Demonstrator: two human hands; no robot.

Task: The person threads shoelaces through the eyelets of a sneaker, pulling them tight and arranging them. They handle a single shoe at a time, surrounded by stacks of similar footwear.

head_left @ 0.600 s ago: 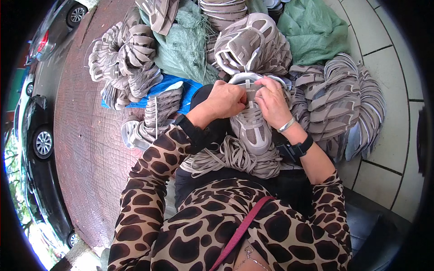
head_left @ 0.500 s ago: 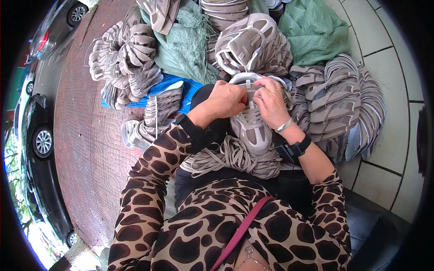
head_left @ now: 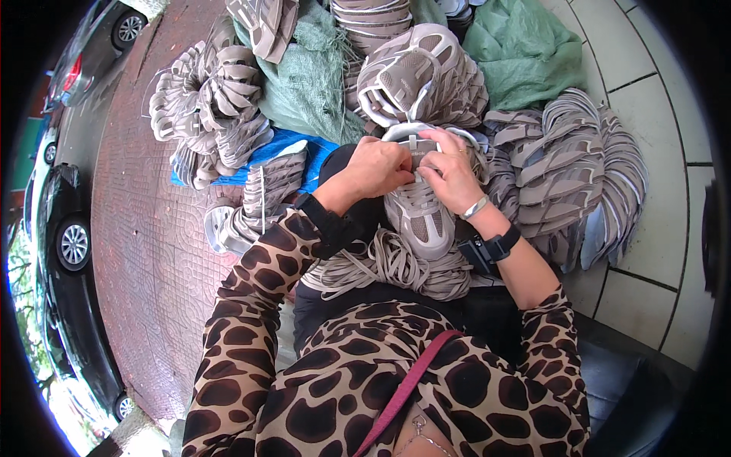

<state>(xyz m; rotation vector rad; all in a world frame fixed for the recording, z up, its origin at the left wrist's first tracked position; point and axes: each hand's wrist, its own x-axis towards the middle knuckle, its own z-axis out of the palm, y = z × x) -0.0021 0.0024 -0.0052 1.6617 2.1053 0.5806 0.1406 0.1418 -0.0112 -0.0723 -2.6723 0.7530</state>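
A grey-beige sneaker upper (head_left: 423, 225) lies toe toward me over my lap, with pale lace rows across its front. My left hand (head_left: 378, 167) is closed in a pinch at the upper's lacing edge; what its fingertips hold is hidden. My right hand (head_left: 454, 174), wearing a silver bangle, grips the tongue and collar area from the other side, its thumb near the left fingertips. Below the toe, a loose bundle of beige shoelaces (head_left: 396, 266) rests on my dark-clothed lap.
Stacked sneaker uppers (head_left: 422, 76) sit just beyond, with more piles at the right (head_left: 563, 171) and left (head_left: 205, 99). Green woven sacks (head_left: 525, 53) stand behind. A blue sheet (head_left: 293, 141) lies under the left pile. Parked cars (head_left: 72, 244) stand beyond the red paving.
My hands have shifted slightly at the lacing area, the fingertips drawing closer together. The view has moved a little; the upper stays in place on my lap.
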